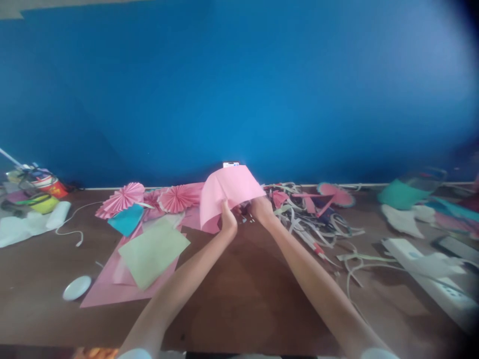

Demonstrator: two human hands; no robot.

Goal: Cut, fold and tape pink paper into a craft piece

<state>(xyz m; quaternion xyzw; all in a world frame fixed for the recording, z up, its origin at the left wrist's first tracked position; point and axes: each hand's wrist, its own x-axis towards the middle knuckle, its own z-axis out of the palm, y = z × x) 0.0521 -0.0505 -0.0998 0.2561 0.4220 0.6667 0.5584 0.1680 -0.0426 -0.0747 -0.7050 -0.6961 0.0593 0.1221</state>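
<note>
holding the pink sheet [232, 185] at the centre of the frame, the left hand [229, 220] is closed on its lower edge, thumb on the near face, other fingers hidden behind the sheet. i view the right hand [263, 209] curled at the sheet's lower right corner; blur hides its fingertips, so i cannot tell how far it is closed or whether it grips the sheet. the sheet is bowed upward and raised above the brown table [239, 304]. behind its top edge i note a small lit screen [231, 164]. left of centre: pleated pink fans [177, 199], a teal piece [127, 219], and a pale green sheet [155, 252] lying over larger pink paper [107, 291]. a white disc [77, 287] sits at lower left. right of centre: tangled white strips [299, 230], with pink cutouts [339, 194] among them. at lower right: a white power strip [402, 252]. a blue wall [239, 89] fills the upper frame.
</note>
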